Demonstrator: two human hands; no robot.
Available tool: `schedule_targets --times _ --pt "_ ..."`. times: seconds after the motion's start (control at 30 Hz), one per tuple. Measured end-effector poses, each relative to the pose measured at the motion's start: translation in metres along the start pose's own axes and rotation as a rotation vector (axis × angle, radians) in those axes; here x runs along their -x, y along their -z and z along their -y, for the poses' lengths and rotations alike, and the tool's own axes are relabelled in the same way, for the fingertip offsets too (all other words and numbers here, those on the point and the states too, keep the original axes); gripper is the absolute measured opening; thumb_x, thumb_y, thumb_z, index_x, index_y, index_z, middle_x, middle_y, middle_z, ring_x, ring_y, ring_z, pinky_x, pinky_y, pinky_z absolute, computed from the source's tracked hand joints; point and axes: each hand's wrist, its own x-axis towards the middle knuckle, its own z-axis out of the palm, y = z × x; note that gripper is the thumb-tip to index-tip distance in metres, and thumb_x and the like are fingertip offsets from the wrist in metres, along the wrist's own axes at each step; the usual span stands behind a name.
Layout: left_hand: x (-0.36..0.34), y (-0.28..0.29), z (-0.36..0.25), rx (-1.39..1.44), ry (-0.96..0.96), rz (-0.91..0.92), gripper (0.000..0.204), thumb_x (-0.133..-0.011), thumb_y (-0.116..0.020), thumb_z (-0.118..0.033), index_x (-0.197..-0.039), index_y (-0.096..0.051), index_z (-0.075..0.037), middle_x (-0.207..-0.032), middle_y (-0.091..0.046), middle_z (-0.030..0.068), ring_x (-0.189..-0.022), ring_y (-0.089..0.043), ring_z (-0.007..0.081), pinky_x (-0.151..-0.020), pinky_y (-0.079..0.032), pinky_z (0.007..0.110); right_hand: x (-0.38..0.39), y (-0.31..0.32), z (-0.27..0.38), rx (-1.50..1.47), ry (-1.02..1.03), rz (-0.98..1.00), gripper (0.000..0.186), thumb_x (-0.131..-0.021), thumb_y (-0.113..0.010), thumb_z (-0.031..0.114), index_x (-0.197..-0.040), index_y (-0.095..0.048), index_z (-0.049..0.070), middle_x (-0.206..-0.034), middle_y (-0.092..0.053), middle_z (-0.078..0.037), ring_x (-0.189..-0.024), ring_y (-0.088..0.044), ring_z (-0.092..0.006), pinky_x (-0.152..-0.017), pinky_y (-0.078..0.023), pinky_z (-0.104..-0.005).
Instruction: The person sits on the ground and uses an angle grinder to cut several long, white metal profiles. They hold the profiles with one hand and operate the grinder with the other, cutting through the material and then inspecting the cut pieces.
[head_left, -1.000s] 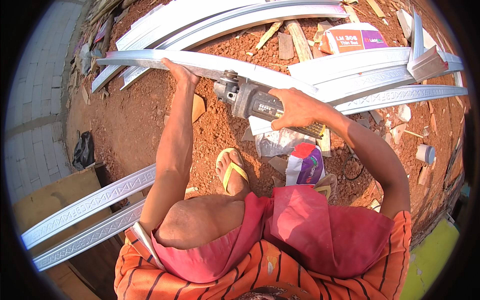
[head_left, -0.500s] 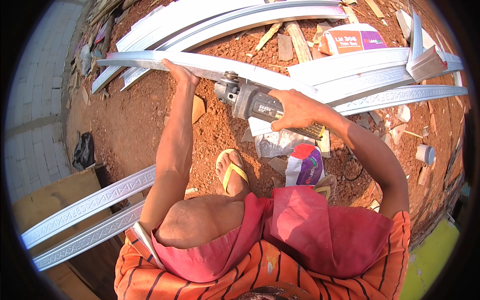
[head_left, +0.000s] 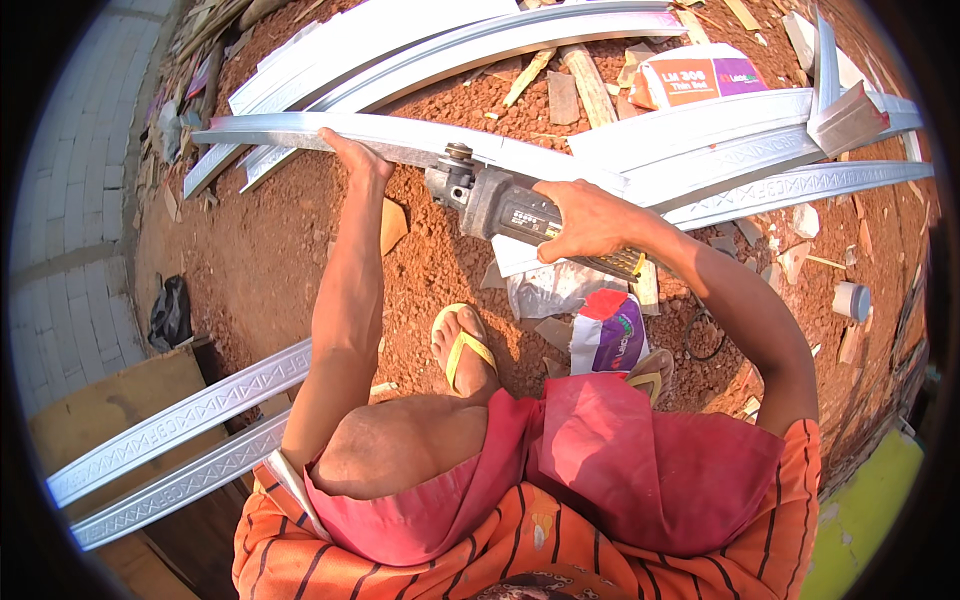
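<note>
The head view has turned slightly since the earlier frame; both hands, the channel and the grinder keep the same arrangement relative to one another. The left hand point(head_left: 358, 157) is at the near edge of the silver metal channel point(head_left: 410, 138), left of its middle. One digit lies along the edge; the other fingers are hidden, so whether that hand is closed cannot be told. The channel runs across the upper middle of the view, overlapping other channels. The right hand point(head_left: 597, 220) is wrapped around the body of the angle grinder point(head_left: 512, 208), thumb on the near side, fingers over the far side. The grinder head points left, beside the channel's near edge; contact cannot be confirmed. Below the right hand, a white and purple bag point(head_left: 610, 330) stands on reddish soil point(head_left: 250, 260). Two patterned channels point(head_left: 180, 422) lie at lower left, and a yellow sandal point(head_left: 462, 350) is on one foot
</note>
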Motion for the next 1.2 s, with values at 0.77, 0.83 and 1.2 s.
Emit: schedule_targets --times 0.77,0.83,1.2 --pt "0.003 -0.005 -0.004 -0.025 0.018 0.024 0.084 -0.092 -0.002 -0.072 -0.153 -0.019 -0.016 -0.155 -0.024 0.0164 -0.143 -0.027 0.0363 -0.115 -0.026 0.056 -0.001 0.001 0.002 0.005 -0.044 0.040 0.066 -0.060 -0.075 0.025 -0.115 -0.058 -0.007 -0.095 -0.068 -0.022 -0.086 -0.066 -0.0298 -0.080 -0.052 -0.0375" --pt "-0.003 0.000 -0.002 -0.022 0.006 0.033 0.084 -0.092 -0.002 -0.072 -0.153 -0.019 -0.016 -0.155 -0.024 0.0164 -0.143 -0.027 0.0363 -0.115 -0.026 0.056 -0.001 0.000 0.002 0.017 -0.043 0.040 0.067 -0.060 -0.075 0.026 -0.116 -0.058 -0.007 -0.097 -0.068 -0.022 -0.087 -0.066 -0.0303 -0.080 -0.052 -0.0378" --pt "-0.002 -0.004 -0.002 -0.038 0.002 -0.003 0.086 -0.092 -0.003 -0.073 -0.153 -0.020 -0.015 -0.154 -0.026 0.0165 -0.142 -0.028 0.0361 -0.115 -0.026 0.056 -0.001 0.001 0.003 0.014 -0.057 0.072 0.069 -0.061 -0.075 0.026 -0.118 -0.057 -0.007 -0.100 -0.068 -0.023 -0.088 -0.066 -0.0303 -0.081 -0.052 -0.0377"
